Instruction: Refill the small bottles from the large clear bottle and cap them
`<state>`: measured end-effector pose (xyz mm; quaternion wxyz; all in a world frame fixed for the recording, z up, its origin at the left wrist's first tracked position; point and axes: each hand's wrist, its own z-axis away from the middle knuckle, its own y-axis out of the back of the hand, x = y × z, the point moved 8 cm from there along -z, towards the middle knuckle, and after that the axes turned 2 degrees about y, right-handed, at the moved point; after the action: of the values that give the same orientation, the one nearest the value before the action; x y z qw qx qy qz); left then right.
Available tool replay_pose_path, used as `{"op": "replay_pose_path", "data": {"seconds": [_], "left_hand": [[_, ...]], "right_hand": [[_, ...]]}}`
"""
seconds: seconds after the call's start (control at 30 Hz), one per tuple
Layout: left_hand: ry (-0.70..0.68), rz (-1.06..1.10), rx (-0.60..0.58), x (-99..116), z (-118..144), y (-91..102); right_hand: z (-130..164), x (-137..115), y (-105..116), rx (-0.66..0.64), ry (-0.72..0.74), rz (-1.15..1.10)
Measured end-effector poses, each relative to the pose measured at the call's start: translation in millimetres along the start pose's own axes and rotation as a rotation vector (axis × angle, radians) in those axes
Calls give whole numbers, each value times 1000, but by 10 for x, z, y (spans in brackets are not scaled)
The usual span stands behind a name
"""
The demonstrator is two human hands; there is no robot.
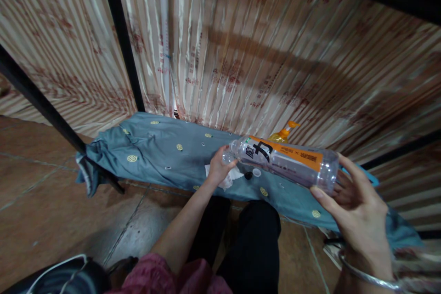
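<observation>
Evidently uncapped, the bottle (285, 161) lay sideways, right hand (358, 211) fingers clamped on its base, left hand (218, 170) fingers pinching the neck; contents risked wetting the cloth (155, 151).

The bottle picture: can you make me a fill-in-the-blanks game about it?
1. The right hand holds the bottom of the clear ____, which lies sideways.
2. The left hand is at the bottle's ____ end.
3. The label has an ____ stripe.
4. Under the bottle lies a ____ cloth with yellow dots.

Missing words: bottle, neck, orange, blue
</observation>
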<state>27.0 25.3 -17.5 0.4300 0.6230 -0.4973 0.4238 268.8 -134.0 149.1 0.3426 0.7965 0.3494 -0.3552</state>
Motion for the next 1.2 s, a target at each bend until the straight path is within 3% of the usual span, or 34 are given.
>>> {"op": "replay_pose_path", "data": {"seconds": [1.2], "left_hand": [[13, -13, -2, 6, 5, 6]], "right_hand": [[-22, -44, -19, -1, 60, -13]]}}
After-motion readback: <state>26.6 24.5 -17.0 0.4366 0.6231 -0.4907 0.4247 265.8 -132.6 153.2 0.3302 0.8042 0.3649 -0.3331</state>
